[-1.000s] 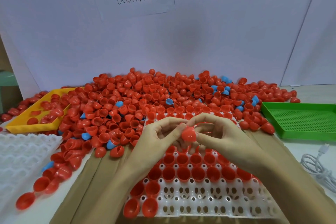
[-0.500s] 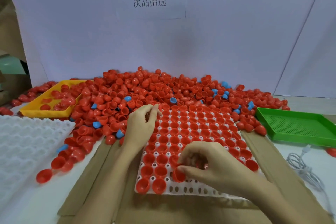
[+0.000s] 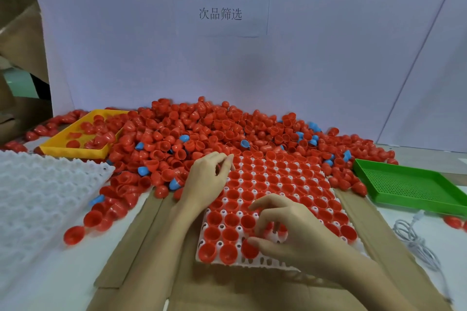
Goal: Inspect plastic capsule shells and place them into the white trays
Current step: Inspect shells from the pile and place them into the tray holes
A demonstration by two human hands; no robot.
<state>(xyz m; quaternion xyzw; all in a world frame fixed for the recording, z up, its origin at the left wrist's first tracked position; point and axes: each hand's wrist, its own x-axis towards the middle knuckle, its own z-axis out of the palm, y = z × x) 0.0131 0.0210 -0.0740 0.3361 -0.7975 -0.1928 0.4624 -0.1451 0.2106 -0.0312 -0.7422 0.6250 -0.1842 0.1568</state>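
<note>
A big pile of red capsule shells [image 3: 202, 128], with a few blue ones [image 3: 142, 171] mixed in, lies at the back of the table. In front of it a white tray [image 3: 267, 262] holds red shells, open side up, in most of its cells. My right hand [image 3: 288, 232] hovers over the tray's near rows with its fingers apart; the thumb touches a red shell [image 3: 248, 249] seated in the front row. At the tray's far left corner, beside the pile, my left hand [image 3: 207, 180] rests with loosely curled fingers and nothing visible in it.
Another white tray [image 3: 38, 197], holding nothing, lies at the left. A yellow tray [image 3: 73, 152] with some red shells is at back left, a green mesh tray [image 3: 404, 185] at right, a white cable [image 3: 414, 241] near it. Brown cardboard [image 3: 151, 235] underlies the filled tray.
Both hands held one red shell up together a second ago. Since then the right hand has carried it down to the tray's front row, and the left hand has moved to the pile's edge.
</note>
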